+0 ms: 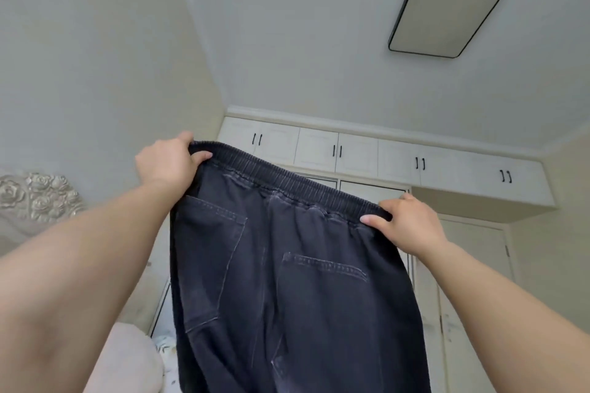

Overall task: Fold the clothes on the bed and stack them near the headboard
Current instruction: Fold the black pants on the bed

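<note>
Up in front of the wardrobe [383,166] hang dark trousers [287,281] — held by the waistband, back pockets facing the camera. Left hand [166,163] pinches one end, right hand [412,223] the other — legs drop out of view

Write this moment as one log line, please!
step: holding up | item: dark trousers | left hand: grips waistband | right hand: grips waistband | folded: not yet

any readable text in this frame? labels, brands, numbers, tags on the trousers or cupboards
None readable.
Dark trousers, held up by the waistband in the left hand and right hand: no tag, brand patch or print shows on the side facing the camera.
Cupboard doors: black handles only, no lettering.
Ceiling light: plain panel, no marking.
</note>
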